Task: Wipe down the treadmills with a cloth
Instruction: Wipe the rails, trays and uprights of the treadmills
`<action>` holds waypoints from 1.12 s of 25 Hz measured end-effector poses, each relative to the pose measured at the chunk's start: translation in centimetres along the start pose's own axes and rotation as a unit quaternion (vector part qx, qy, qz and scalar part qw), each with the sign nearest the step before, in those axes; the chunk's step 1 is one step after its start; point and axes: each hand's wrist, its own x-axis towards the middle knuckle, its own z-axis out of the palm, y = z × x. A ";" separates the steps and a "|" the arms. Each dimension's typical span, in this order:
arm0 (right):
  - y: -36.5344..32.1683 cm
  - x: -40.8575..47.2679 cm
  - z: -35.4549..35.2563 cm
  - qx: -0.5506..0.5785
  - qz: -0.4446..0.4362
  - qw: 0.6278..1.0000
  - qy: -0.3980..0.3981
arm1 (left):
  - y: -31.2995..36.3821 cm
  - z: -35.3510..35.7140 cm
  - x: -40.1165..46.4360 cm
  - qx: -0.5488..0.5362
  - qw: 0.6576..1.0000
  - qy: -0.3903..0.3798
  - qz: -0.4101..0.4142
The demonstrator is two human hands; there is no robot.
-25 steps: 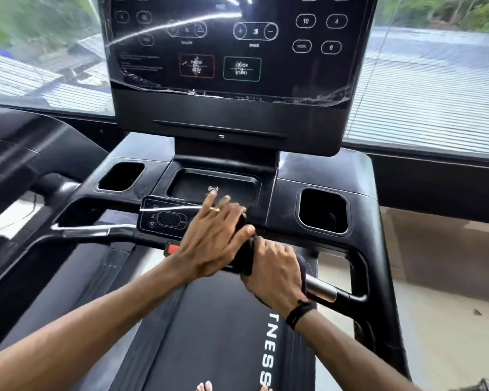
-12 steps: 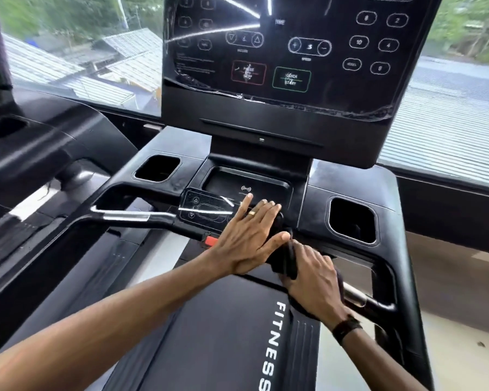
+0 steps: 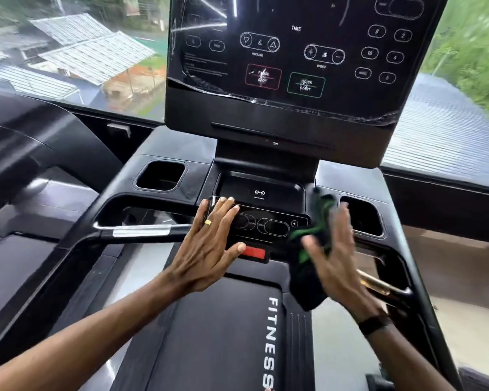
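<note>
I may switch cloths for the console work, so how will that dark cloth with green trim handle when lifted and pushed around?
Probably floppy: the cloth droops in loose folds below the right hand. Likely light, since that hand seems to carry it with spread fingers, though blur hides the grip. It should bend over edges rather than slide stiffly.

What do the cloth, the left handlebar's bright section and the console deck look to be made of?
Cloth: soft dark fabric with green markings, going by its limp folds; motion blur hides the weave. Bright section of the left handlebar: likely polished metal, given its silver mirror-like sheen. Console deck: probably moulded black plastic, semi-gloss, with rounded cup recesses and soft reflections.
</note>
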 end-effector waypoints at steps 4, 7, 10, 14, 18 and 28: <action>-2.0 2.2 7.4 -0.312 -0.033 0.950 0.002 | -2.3 -0.3 -0.7 -0.017 0.999 0.019 -0.023; -2.9 3.8 8.2 -0.369 -0.103 0.924 0.011 | -4.5 -0.2 -1.8 -0.035 0.997 0.036 -0.057; -5.0 5.5 9.5 -0.373 -0.185 0.909 -0.024 | -5.9 0.0 -2.6 -0.039 0.994 0.045 -0.087; -8.7 6.7 13.0 -0.359 -0.230 0.904 -0.041 | -6.9 -0.1 -3.2 -0.041 0.991 0.063 -0.115; -10.7 7.7 15.2 -0.370 -0.247 0.892 -0.077 | -7.7 0.3 -3.2 -0.040 0.986 0.076 -0.142; -14.2 6.2 20.1 -0.410 -0.323 0.838 -0.160 | -7.4 -1.2 -4.6 -0.036 0.966 0.142 -0.212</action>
